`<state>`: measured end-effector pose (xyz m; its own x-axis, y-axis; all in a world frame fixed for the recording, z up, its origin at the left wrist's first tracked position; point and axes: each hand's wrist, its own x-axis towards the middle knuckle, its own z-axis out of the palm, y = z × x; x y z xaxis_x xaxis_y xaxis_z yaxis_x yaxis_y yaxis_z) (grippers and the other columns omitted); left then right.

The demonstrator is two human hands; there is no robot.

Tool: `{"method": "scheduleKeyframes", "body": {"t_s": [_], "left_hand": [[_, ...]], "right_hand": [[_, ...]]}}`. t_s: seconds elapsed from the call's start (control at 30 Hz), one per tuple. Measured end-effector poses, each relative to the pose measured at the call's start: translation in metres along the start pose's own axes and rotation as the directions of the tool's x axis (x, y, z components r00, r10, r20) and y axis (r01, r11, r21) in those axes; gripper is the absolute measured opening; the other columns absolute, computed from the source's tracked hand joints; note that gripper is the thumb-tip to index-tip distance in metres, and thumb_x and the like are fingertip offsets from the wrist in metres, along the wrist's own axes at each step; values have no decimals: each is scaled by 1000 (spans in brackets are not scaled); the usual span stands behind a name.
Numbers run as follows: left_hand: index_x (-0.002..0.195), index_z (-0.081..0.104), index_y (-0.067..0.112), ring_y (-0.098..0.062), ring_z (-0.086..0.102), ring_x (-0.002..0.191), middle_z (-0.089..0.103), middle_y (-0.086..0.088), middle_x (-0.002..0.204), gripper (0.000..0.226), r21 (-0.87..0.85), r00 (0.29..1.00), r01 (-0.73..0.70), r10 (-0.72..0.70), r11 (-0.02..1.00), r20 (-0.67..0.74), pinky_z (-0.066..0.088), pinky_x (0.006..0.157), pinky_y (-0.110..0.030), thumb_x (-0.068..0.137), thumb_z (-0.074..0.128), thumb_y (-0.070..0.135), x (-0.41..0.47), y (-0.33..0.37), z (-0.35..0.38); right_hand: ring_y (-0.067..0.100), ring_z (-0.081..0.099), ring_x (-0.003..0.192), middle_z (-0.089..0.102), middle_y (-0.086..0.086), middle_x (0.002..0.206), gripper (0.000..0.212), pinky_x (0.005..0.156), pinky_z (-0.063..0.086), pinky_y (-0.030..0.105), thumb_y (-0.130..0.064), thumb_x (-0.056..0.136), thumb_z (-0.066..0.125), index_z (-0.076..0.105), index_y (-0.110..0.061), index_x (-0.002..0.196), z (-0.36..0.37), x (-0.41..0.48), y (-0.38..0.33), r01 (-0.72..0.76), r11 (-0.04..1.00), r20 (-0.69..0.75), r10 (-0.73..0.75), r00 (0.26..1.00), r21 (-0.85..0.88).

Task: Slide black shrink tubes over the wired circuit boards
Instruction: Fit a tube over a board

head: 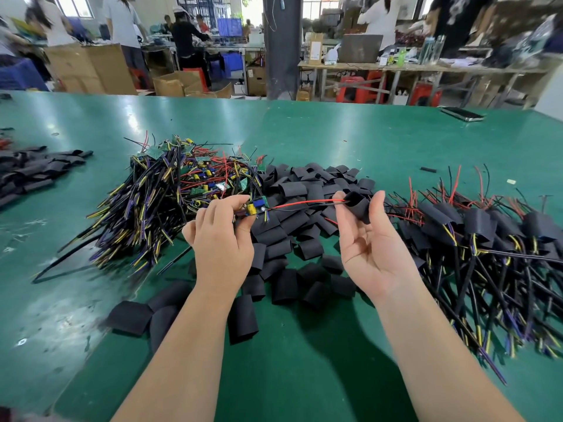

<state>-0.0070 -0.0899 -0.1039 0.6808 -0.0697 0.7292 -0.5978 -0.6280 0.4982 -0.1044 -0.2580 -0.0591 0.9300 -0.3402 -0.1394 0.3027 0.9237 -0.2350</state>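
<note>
My left hand (221,236) pinches a small wired circuit board (255,207) with yellow and blue parts, held above the green table. Its red and black wires (304,203) run right into the mouth of a black shrink tube (359,205). My right hand (370,239), palm up, pinches that tube between thumb and forefinger. A heap of bare wired boards (170,193) lies behind my left hand. Loose black tubes (292,233) are spread between and under both hands. Boards sleeved in tubes (487,236) are piled on the right.
The green table (304,376) stretches forward to its far edge. More black tubes (33,172) lie at the far left. A phone (463,113) rests at the far right. People stand at benches, boxes and red stools beyond the table.
</note>
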Motion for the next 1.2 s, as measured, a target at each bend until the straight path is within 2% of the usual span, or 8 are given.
{"method": "scheduleKeyframes", "body": {"t_s": [0.13,0.33,0.53,0.6,0.73,0.9,1.03,1.2], "left_hand": [[110,64,15,-28,55,88,64,0,98,24,17,999,-2,2,1000,32,23,77,-35,90,54,24,0,0,1],[108,65,19,-24,56,85,65,5,95,23,11,998,-8,8,1000,61,22,75,-33,89,56,26,-2,2,1],[104,68,28,-9,61,76,68,14,91,24,-232,977,25,25,972,212,43,85,-43,81,66,27,-5,12,2],[101,69,29,0,60,70,69,17,88,23,-349,970,53,35,936,242,50,78,-33,78,68,26,-6,17,3],[100,71,22,10,62,80,65,25,87,21,-461,968,68,53,885,245,44,70,-4,79,66,20,-10,26,5],[97,68,24,13,61,82,64,25,87,20,-491,965,87,49,867,258,42,73,-2,81,66,12,-10,29,3],[99,71,20,4,64,84,69,18,90,25,-502,944,139,39,853,328,46,75,-8,82,70,3,-10,29,3],[101,72,13,-1,66,86,72,8,92,25,-517,928,168,42,839,369,51,79,-19,79,74,3,-11,31,2]], "right_hand": [[19,72,90,73,15,94,33,65,58,23,-26,70,70,75,5,80,-1,-4,-3,29,993,15,-28,1000,-117],[19,66,100,71,6,110,47,69,56,20,-25,70,69,56,-8,113,-6,-4,0,153,929,82,-133,988,-338],[14,68,87,73,1,108,31,73,54,21,-10,71,63,53,-17,99,-9,-1,9,211,850,213,-120,970,-482],[18,68,92,72,6,107,32,78,53,23,-5,67,66,55,-14,96,-12,1,14,278,779,259,-153,954,-562],[27,65,99,70,15,111,35,92,51,35,6,73,71,59,-13,100,-18,4,17,390,572,312,-234,921,-721],[14,71,90,75,5,100,26,76,53,20,-1,75,76,64,-16,92,-19,6,10,440,455,356,-261,897,-774],[19,69,82,75,8,92,18,70,54,26,-22,66,81,69,-21,79,-19,5,11,378,509,302,-229,925,-773],[17,68,75,75,6,89,16,66,55,24,-4,76,75,66,-13,86,-22,6,17,359,470,308,-185,933,-807]]}}
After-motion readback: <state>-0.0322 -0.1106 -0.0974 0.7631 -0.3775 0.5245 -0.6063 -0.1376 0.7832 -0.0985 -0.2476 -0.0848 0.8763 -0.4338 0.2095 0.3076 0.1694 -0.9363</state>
